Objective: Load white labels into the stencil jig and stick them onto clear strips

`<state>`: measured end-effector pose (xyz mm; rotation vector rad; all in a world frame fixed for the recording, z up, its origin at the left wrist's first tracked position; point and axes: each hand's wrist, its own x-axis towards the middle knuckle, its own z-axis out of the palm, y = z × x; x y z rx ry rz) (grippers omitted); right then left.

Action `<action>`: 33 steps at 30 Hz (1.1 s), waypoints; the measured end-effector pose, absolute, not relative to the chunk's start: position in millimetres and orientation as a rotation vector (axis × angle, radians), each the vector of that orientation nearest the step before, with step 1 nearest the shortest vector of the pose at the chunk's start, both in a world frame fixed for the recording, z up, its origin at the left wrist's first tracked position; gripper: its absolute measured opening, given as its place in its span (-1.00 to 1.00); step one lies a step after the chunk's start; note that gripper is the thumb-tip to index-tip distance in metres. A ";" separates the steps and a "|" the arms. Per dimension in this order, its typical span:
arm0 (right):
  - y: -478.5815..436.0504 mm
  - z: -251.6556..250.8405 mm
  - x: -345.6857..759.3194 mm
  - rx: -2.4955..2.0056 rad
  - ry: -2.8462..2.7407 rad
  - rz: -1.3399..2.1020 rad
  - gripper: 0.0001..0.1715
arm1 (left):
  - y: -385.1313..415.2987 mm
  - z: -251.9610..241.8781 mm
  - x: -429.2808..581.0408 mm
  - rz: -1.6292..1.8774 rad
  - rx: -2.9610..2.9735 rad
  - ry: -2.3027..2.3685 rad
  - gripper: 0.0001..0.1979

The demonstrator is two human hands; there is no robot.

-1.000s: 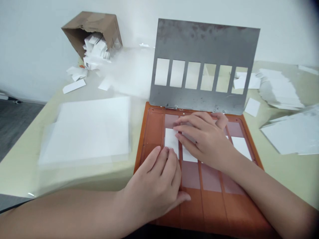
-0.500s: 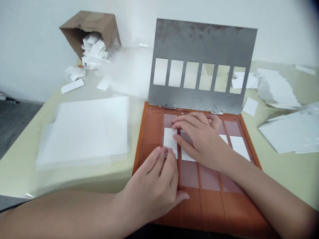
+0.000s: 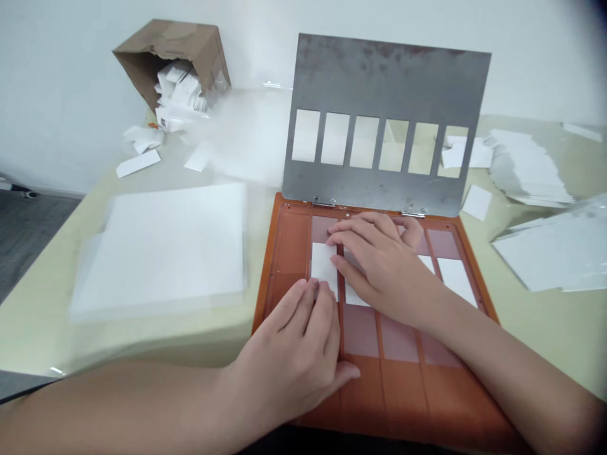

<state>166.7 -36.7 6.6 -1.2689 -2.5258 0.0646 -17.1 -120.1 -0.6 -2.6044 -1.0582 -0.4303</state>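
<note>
Pale tabletop (image 3: 47,328), orange tray (image 3: 279,265): two flat hands on white cards

The left hand (image 3: 289,360) and right hand (image 3: 386,268) rest on white cards (image 3: 323,259) in the tray's pink recesses (image 3: 360,332). Both grips lie flat, pressing down, pinching nothing. A hinged steel stencil plate (image 3: 379,82) stands open behind. Seating cards looks like the step in hand; the bare recesses seem to call for more.
</note>
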 end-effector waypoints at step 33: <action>-35.6 7.6 173.3 -1.214 -2.505 0.117 -0.73 | -120.4 -1.2 -17.0 -0.424 -2.625 -1.072 -0.39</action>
